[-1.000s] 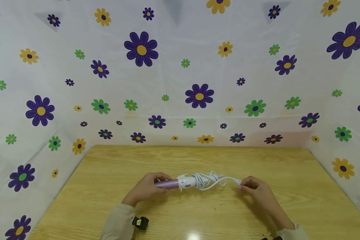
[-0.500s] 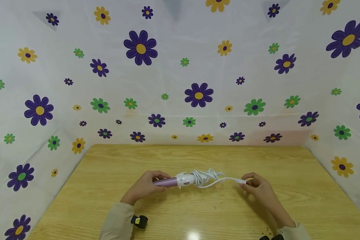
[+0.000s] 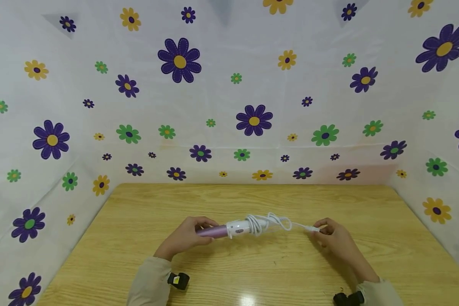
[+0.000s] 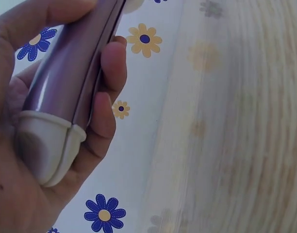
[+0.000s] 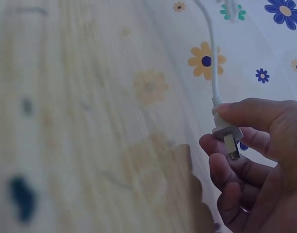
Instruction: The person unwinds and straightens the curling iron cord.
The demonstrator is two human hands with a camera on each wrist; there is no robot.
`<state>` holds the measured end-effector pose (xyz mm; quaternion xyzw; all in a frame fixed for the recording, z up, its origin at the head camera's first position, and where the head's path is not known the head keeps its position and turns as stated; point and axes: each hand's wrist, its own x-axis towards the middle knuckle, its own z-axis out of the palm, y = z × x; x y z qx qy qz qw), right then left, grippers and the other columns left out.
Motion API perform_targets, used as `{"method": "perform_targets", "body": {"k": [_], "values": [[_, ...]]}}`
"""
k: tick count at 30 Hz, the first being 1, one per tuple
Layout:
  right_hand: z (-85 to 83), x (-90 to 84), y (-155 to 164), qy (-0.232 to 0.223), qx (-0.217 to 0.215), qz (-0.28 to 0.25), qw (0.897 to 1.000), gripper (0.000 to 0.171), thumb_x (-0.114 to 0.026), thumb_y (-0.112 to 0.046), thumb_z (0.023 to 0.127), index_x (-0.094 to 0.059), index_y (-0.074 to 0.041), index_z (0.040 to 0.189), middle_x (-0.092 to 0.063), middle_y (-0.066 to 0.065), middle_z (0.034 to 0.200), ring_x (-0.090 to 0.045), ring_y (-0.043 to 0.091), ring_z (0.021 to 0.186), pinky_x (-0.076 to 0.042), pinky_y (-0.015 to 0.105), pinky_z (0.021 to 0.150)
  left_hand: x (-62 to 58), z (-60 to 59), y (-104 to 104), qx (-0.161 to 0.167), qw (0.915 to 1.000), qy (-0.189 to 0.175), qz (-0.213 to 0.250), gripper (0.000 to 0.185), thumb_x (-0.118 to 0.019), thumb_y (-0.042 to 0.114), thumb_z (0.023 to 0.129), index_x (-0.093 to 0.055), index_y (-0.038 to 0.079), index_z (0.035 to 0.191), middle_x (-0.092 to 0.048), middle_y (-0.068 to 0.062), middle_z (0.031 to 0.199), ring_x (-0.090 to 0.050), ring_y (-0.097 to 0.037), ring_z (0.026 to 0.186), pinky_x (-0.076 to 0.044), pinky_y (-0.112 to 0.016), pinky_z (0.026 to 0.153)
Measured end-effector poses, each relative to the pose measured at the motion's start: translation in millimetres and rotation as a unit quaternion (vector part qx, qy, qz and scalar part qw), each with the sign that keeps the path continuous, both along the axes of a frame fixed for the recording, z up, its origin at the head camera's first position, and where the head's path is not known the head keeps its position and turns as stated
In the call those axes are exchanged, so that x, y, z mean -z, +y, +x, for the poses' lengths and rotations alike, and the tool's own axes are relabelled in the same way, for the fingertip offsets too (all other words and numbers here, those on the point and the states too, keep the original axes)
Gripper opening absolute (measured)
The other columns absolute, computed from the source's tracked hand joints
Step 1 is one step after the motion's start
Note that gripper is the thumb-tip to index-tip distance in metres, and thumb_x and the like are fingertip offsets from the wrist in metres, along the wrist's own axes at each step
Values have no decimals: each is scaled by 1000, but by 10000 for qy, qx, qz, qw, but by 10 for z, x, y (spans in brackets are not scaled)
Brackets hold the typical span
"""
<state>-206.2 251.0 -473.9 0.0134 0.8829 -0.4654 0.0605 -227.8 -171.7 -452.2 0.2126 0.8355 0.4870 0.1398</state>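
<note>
My left hand (image 3: 189,236) grips the purple barrel of a curling iron (image 3: 237,229) in the head view. In the left wrist view, fingers and thumb wrap the barrel (image 4: 66,63), and its white split tip (image 4: 46,145) lies against the palm. The iron's white handle points right, with a white cord (image 3: 256,224) wound loosely around it. A length of cord runs from there to my right hand (image 3: 338,240), which pinches the white plug (image 3: 312,228) between thumb and fingers. Metal prongs (image 5: 232,147) stick out of the plug in the right wrist view.
Iron and cord are over a light wooden table (image 3: 229,272). A white cloth with printed flowers (image 3: 229,97) rises at the back and both sides. Black wrist straps sit at the left cuff (image 3: 178,281) and the right cuff (image 3: 348,298).
My right hand has drawn the plug a little to the right. The cord between plug and handle looks straighter, and its lower slack loop has lifted. The left hand has kept its grip on the curling iron.
</note>
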Motion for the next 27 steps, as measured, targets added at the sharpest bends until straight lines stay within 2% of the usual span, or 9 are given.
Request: {"method": "perform_targets", "body": {"k": [6,10,16,18,20,24,27], "values": [[-101,-21,-15,208,234,-71,9995,38,-62,-26,94,-57,0,121,-66,9,84,-57,12,61,-46,27,49,-9,5,0,67,9999,-116,56,38,-78,21,79,-68,11,114,-66,-11,101,-58,-20,86,-49,-33,76],[-119,-97,-24,272,386,-423,9980,42,-61,-30,95,-55,1,123,-71,9,91,-61,13,64,-48,28,53,-8,8,-3,86,9999,-87,-22,36,-79,24,78,-70,13,111,-66,-9,98,-57,-19,84,-49,-33,75],[-78,-203,170,400,290,-602,9970,43,-59,-35,96,-55,-2,123,-71,-10,89,-61,11,75,-46,28,62,-9,19,-23,24,9997,-64,-217,34,-79,26,79,-70,14,109,-65,-8,96,-57,-20,83,-49,-32,73],[-51,-221,269,388,252,-527,9975,44,-58,-37,96,-54,-3,124,-70,-16,88,-61,10,76,-45,29,64,-12,20,-30,-36,9996,-79,-277,34,-79,27,78,-71,14,109,-65,-8,96,-56,-20,83,-48,-31,72],[-18,-220,367,375,193,-409,9983,44,-58,-36,96,-54,-2,125,-70,-15,89,-62,9,78,-46,29,66,-11,16,-37,-88,9994,-77,-327,34,-79,28,79,-71,14,109,-65,-8,96,-56,-19,82,-49,-31,71],[37,-178,515,427,4,89,9990,41,-59,-29,97,-55,1,124,-71,-2,91,-61,6,76,-47,27,66,-4,6,-55,-204,9989,-68,-408,34,-79,28,79,-71,14,108,-65,-8,97,-56,-19,82,-49,-31,71],[64,-127,577,481,-215,614,9967,35,-61,-26,95,-60,0,118,-68,6,93,-57,4,75,-45,25,63,6,2,-70,-266,9985,-64,-479,33,-79,28,78,-71,14,108,-66,-7,97,-57,-19,82,-49,-32,71]]}}
